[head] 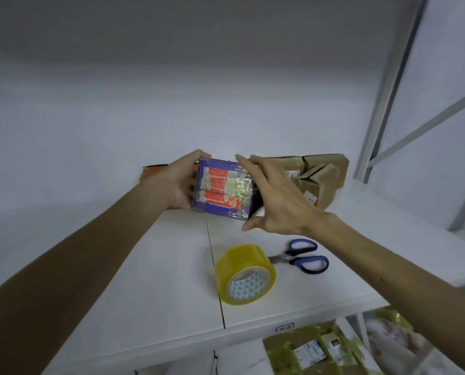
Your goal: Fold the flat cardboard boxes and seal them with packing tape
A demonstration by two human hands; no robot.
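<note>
A small purple and red printed box (221,189), with strips of shiny tape across its face, is lifted above the back of the white table (158,280). My left hand (175,182) grips its left end. My right hand (274,198) clasps its right end, fingers spread over the top and thumb under the lower corner. A roll of yellowish packing tape (244,274) lies on its side on the table nearer to me. Blue-handled scissors (301,257) lie just right of the roll.
Brown taped cardboard boxes (320,174) are piled at the back right against the wall. An orange box edge (155,171) shows behind my left hand. More taped cartons (315,353) sit below the table's front right. A metal rack frame (388,90) rises at right.
</note>
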